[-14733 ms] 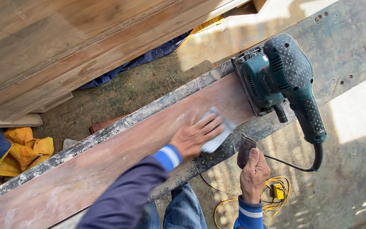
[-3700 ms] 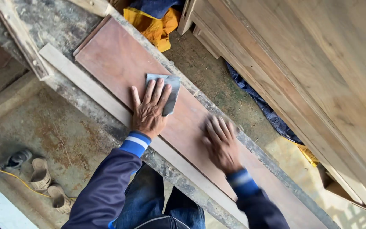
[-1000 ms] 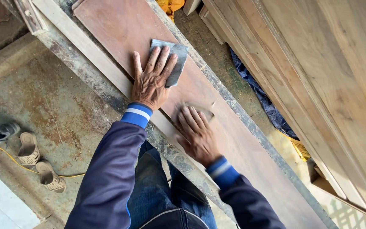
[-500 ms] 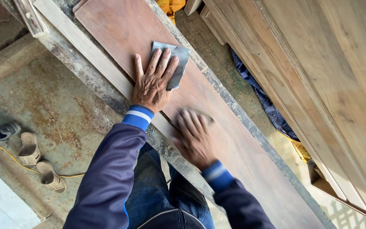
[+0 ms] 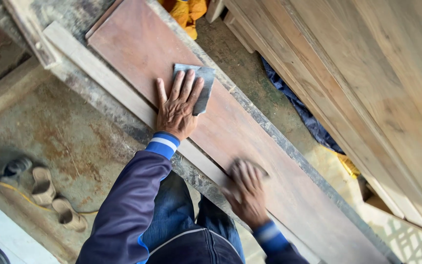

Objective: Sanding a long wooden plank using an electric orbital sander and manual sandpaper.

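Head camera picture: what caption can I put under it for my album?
Left hand presses grey sandpaper on a reddish board; blurred right hand rests flat beside it.

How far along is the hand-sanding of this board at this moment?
Done: cannot tell; the reddish board looks evenly dull, no clear finished patch. In hand: the left hand presses a grey sanding sheet flat on the board, while the right hand, blurred, lies on the board nearer the body. Left: unclear; the board runs on past both hands.

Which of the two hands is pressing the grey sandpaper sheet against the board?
The left hand, fingers spread over the grey sandpaper sheet on the reddish board. The right hand is blurred, flat on bare board nearer the body.
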